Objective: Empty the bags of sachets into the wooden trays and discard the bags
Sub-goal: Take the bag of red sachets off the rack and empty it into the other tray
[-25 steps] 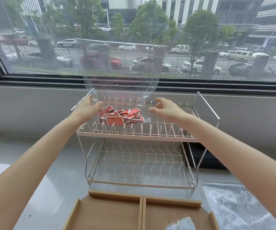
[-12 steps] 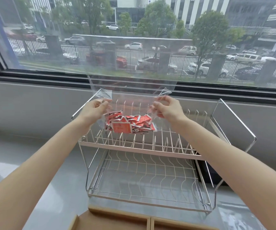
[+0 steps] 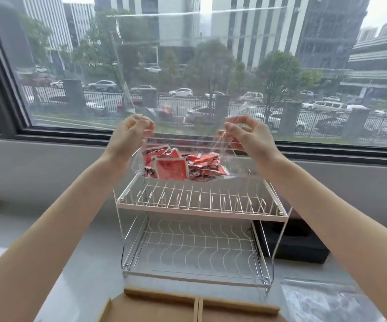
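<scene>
A clear plastic bag [image 3: 176, 66] hangs in the air above the rack, its upper part reaching high against the window. Red sachets [image 3: 181, 167] lie bunched in its bottom. My left hand [image 3: 129, 133] pinches the bag's left side and my right hand [image 3: 246, 133] pinches its right side, both closed on the plastic. The bag's bottom is just above the rack's top shelf. The wooden trays [image 3: 197, 307] lie at the bottom edge, only their far rims and the divider between them showing.
A two-tier white wire dish rack [image 3: 199, 205] stands on the grey counter below the bag. A black box [image 3: 297, 242] sits behind the rack on the right. Another clear plastic bag [image 3: 327, 300] lies flat at the bottom right. A wide window runs along the back.
Both hands closed on the bag's sides and lifted it off the rack's top shelf. The view tilted up, so less of the trays shows.
</scene>
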The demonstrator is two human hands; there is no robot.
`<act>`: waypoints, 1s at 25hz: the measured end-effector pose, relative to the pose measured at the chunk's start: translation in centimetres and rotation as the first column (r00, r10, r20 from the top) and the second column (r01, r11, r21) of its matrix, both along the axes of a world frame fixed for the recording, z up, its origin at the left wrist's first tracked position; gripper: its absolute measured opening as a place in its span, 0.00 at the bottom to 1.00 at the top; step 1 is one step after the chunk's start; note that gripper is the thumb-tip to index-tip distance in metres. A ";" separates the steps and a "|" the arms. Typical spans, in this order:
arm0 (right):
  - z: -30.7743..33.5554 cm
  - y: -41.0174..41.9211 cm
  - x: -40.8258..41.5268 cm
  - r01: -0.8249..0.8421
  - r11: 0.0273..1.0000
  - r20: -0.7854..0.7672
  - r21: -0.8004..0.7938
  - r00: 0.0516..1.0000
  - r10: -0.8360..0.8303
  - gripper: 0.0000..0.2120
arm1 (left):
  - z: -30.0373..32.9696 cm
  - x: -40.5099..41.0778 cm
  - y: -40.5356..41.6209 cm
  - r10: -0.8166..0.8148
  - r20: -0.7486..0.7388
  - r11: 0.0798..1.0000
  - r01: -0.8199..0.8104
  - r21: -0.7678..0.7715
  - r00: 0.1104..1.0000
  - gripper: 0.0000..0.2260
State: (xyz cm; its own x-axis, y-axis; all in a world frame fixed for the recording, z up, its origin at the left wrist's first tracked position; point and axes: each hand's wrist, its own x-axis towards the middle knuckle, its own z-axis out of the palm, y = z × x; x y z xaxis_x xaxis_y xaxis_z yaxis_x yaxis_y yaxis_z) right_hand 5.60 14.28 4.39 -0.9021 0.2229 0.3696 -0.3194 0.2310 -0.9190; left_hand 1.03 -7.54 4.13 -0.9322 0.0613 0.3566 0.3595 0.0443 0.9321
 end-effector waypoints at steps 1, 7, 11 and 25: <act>0.3 0.1 1.4 -0.006 1.000 -0.009 0.008 1.000 0.006 0.02 | 0.4 1.2 0.0 -0.002 0.007 1.000 0.002 0.012 1.000 0.11; -2.1 0.5 9.8 -0.064 0.998 0.021 -0.002 0.998 0.064 0.04 | -2.8 10.0 0.3 -0.048 0.034 0.985 0.041 0.170 0.998 0.13; -7.3 0.9 14.8 -0.103 0.993 0.181 0.063 0.979 0.090 0.13 | -8.4 14.7 0.6 -0.105 0.102 0.974 0.082 0.213 0.989 0.06; -19.5 0.4 19.1 -0.142 0.988 0.535 0.067 0.841 0.085 0.08 | -18.9 19.0 0.4 0.075 0.309 0.991 -0.105 0.083 0.948 0.08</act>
State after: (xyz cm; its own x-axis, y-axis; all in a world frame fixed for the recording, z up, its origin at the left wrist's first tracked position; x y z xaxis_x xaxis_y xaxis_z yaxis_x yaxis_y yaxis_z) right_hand 24.71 14.73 -15.09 -0.9832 0.0946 -0.1564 0.1789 0.3230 -0.9294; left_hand 20.04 -7.12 -14.75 -0.9973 -0.0486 0.0545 0.0561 -0.0326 0.9979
